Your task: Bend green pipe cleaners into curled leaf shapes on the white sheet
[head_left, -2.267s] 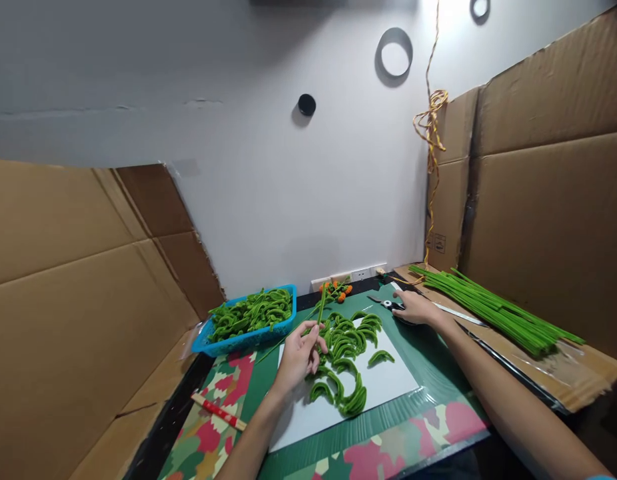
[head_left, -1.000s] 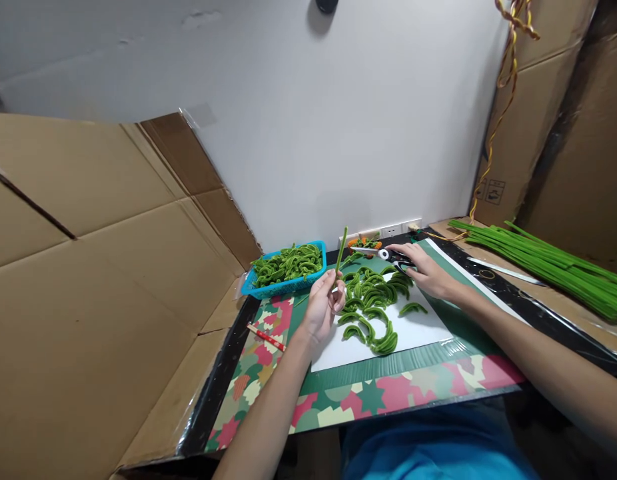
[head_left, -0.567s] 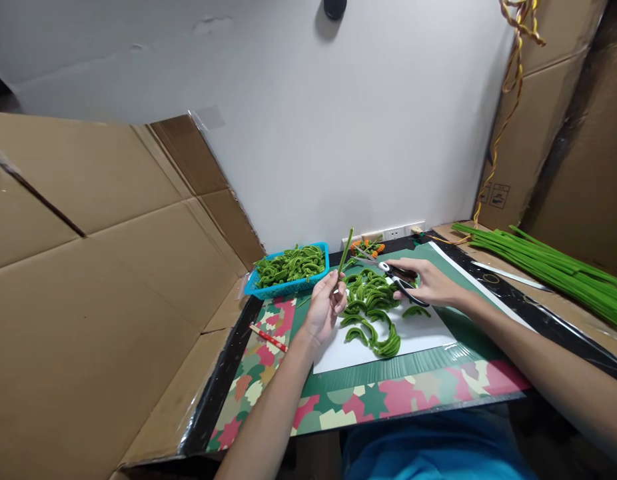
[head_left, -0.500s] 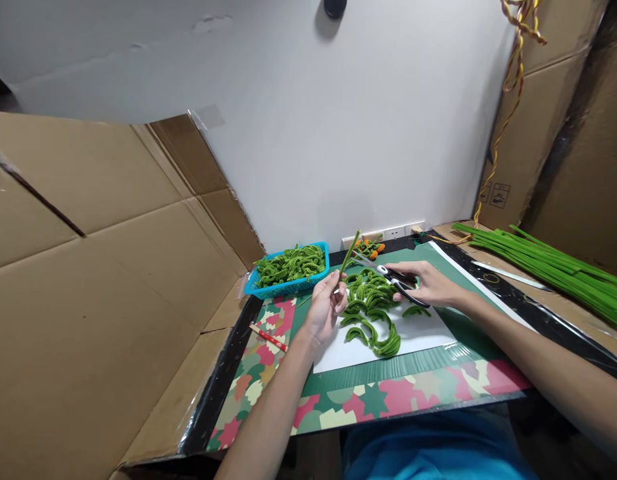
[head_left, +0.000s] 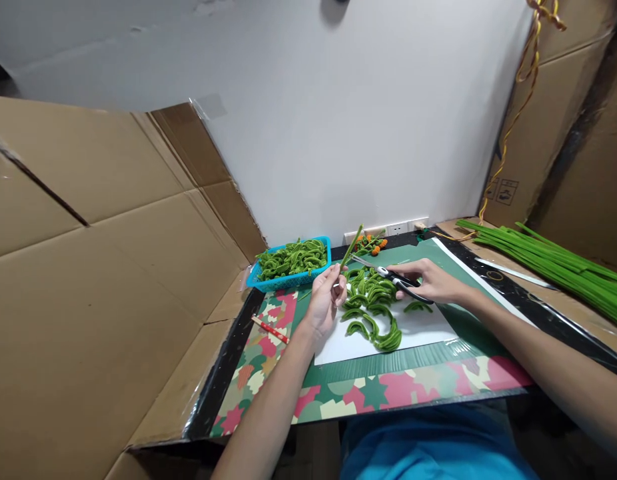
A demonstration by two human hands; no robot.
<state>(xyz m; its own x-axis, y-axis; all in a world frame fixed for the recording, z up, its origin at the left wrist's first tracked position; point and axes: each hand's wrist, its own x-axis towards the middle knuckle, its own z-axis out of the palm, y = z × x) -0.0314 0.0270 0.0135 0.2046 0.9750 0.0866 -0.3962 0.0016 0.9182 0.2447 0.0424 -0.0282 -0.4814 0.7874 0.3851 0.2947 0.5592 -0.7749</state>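
Observation:
Between the fingers of my left hand (head_left: 327, 297) a green pipe cleaner (head_left: 352, 245) points up and to the right; whether it is one or a few together I cannot tell. My right hand (head_left: 428, 281) grips a pair of scissors (head_left: 384, 272) with black and white handles. Their blades reach left to the pipe cleaner, just above my left fingertips. Below the scissors, curled green pipe cleaner pieces (head_left: 371, 290) lie in a loose heap on a white sheet of paper (head_left: 338, 351).
A blue basket (head_left: 288, 281) full of curled green pieces stands at the back left. Orange and green bits (head_left: 376, 248) lie near a power strip (head_left: 399, 229). Long green pipe cleaners (head_left: 553, 263) are stacked on the right. A red paper-wrapped stick (head_left: 271, 330) lies at left; cardboard walls flank both sides.
The camera view has shifted slightly. The scissors have turned a little in my right hand, their blades still at the pipe cleaner. My left hand keeps its hold.

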